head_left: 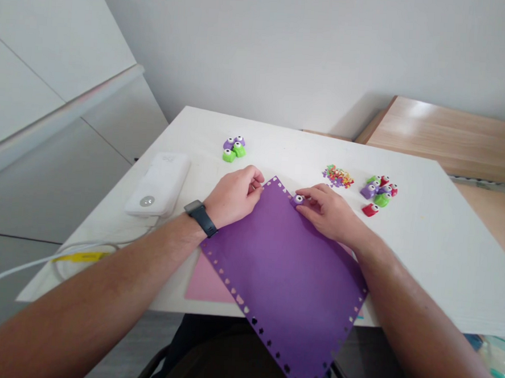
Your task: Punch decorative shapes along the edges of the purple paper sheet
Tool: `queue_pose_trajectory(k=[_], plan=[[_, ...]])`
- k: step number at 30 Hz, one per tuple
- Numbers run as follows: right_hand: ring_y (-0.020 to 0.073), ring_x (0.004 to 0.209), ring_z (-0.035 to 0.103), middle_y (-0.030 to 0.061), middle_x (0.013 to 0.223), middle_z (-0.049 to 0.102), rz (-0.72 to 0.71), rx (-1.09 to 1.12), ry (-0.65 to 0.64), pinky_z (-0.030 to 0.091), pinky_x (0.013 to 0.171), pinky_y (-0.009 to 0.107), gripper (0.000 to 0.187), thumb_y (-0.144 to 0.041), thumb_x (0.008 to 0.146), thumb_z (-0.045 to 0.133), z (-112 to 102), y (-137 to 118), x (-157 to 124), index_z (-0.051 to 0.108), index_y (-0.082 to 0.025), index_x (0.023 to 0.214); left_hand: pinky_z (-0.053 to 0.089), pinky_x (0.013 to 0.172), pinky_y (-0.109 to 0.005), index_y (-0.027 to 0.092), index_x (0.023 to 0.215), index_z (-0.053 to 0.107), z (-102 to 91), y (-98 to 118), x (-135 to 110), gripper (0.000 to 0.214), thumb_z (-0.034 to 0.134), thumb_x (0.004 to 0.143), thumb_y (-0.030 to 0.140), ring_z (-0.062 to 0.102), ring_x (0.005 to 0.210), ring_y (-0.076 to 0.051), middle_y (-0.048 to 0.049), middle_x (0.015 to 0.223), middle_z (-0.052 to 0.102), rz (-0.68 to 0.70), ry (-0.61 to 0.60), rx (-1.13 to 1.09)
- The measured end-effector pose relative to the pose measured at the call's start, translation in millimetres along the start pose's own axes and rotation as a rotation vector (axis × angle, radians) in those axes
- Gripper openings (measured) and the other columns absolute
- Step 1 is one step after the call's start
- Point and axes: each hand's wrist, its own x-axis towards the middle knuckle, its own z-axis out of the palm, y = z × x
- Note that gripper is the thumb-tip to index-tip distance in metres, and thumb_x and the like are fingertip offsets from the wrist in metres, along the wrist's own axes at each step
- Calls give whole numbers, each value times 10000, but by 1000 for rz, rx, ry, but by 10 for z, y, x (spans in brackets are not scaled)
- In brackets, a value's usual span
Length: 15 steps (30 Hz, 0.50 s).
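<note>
Pinching a purple craft punch on a purple sheet with the right hand, left hand pinching its edge.

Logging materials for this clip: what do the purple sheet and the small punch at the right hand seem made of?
The purple sheet looks like matte card or craft foam: flat even colour, clean punched holes along its edges. The small punch looks like glossy moulded plastic: smooth shiny purple body.

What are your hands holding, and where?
The right hand holds a small purple craft punch on the edge of the purple paper sheet; the left hand holds that sheet's edge near its top corner.
</note>
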Motion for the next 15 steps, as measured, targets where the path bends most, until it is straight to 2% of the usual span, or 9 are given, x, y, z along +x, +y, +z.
queue_pose_trajectory(k=[15], plan=[[242,961,689,111,1100,702,-3,2,0,558,926,407,333,-315,993,682,-5,-9,-7,741,-212,1305,571,806,-339,213,1064,626,23,-14,3,138,605,928,208,740,872,-193,-36,970,774,14,10,-8]])
